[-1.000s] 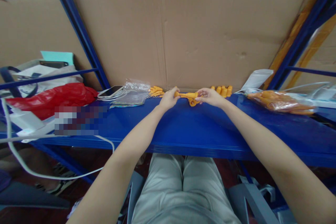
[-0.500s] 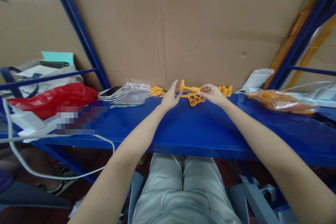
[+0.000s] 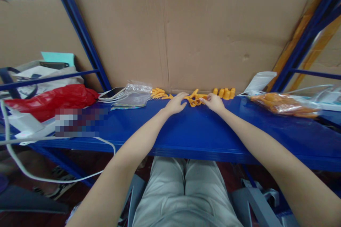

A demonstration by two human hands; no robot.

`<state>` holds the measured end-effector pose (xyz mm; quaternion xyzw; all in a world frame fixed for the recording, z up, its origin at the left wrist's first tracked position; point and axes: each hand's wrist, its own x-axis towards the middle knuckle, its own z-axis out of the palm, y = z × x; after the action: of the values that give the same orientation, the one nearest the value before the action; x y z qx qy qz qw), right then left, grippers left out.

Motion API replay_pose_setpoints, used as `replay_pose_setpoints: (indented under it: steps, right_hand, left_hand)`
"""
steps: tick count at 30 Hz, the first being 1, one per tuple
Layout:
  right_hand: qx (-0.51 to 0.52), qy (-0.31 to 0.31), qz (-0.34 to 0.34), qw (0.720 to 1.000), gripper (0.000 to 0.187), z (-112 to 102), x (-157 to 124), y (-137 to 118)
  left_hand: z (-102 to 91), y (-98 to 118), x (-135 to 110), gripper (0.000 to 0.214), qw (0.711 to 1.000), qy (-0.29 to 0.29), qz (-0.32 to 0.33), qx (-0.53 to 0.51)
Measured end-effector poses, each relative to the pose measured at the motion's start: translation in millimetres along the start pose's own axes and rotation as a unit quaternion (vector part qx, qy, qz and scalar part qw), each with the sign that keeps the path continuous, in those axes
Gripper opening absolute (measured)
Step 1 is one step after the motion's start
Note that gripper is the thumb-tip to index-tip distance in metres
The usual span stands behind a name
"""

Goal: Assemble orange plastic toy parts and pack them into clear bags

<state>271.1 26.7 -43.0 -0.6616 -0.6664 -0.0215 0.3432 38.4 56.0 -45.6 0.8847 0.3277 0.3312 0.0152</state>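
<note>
My left hand (image 3: 176, 104) lies low over the blue shelf, fingers stretched out and thumb apart, left of a small pile of yellow plastic pieces (image 3: 193, 103) with hollow cup-like ends. Across the pile lies a yellow plastic piece with a T-shaped end (image 3: 195, 94). My right hand (image 3: 215, 103) is closed at the right end of that piece, its fingertips pinched together there. Just beyond my left hand are several thin yellow pieces (image 3: 159, 93), with small chains beside them. Right of my right hand stand several short yellow caps (image 3: 227, 94) in a row.
A cardboard sheet (image 3: 213, 35) backs the blue shelf (image 3: 191, 134). To the left are a clear plastic bag (image 3: 133, 97), a phone (image 3: 113, 93) with a white cable, and a red bag (image 3: 58, 99). A bag of orange pieces (image 3: 285, 104) lies at right.
The T-ended yellow piece, held up between my hands before, has come down onto the pile with my right hand. My left hand has lowered, its fingers now reaching forward and right.
</note>
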Motion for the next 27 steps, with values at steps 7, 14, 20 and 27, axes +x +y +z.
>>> replay_pose_setpoints:
  steps: [7, 14, 20, 27]
  right_hand:
    - [-0.041, -0.040, -0.066, 0.996, 0.030, -3, -5, -5]
    - [-0.066, -0.068, -0.126, 0.987, 0.021, -2, -6, -5]
    - [-0.038, -0.086, -0.158, 0.983, 0.018, -1, -5, -4]
    - [0.006, -0.091, -0.138, 0.986, 0.020, 4, -1, -3]
  left_hand:
    - [7.9, 15, -2, 0.051, 0.993, -0.109, 0.034, 0.025]
    - [4.5, 22, -3, 0.051, 0.985, -0.165, -0.003, 0.054]
    - [5.6, 18, -4, 0.048, 0.988, -0.146, -0.018, 0.054]
    - [5.9, 15, -4, 0.042, 0.992, -0.115, -0.019, 0.055]
